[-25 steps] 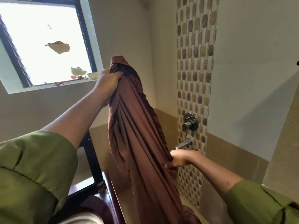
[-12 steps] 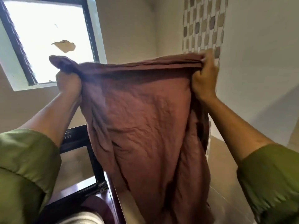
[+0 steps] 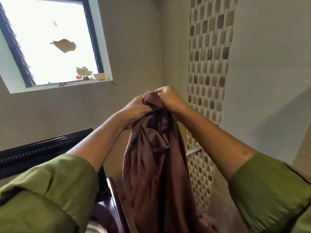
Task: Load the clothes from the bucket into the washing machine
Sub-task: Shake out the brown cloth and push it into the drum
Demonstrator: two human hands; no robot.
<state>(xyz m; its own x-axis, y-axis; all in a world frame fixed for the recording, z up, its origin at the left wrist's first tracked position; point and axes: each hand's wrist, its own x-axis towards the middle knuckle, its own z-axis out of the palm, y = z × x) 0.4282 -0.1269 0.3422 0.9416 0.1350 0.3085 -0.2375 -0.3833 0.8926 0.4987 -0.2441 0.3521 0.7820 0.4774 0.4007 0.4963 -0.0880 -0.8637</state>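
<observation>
Both hands meet at the centre of the frame, raised in front of the wall. The left hand (image 3: pixel 134 110) and the right hand (image 3: pixel 170 100) are clenched side by side on the gathered top edge of a reddish-brown cloth (image 3: pixel 154 165), knuckles almost touching, with a small bunch of fabric poking up between them. From that grip the cloth hangs straight down in deep folds through the lower centre of the frame and runs out of view at the bottom edge. Green sleeves (image 3: pixel 50 190) cover both upper arms at the lower left and lower right corners.

At the lower left, behind the left arm, stands a dark raised lid (image 3: pixel 42 148), apparently that of the washing machine, though little of it shows. Below it, beside the hanging cloth, a glossy maroon rim (image 3: pixel 116 199) slants towards the bottom of the frame.

A bright window (image 3: pixel 50 42) with a dark frame fills the upper left, a few small objects sitting on its sill. A vertical band of mosaic tiles (image 3: pixel 210 56) runs down the wall right of centre, and a metal tap (image 3: pixel 193 151) juts out just right of the cloth
</observation>
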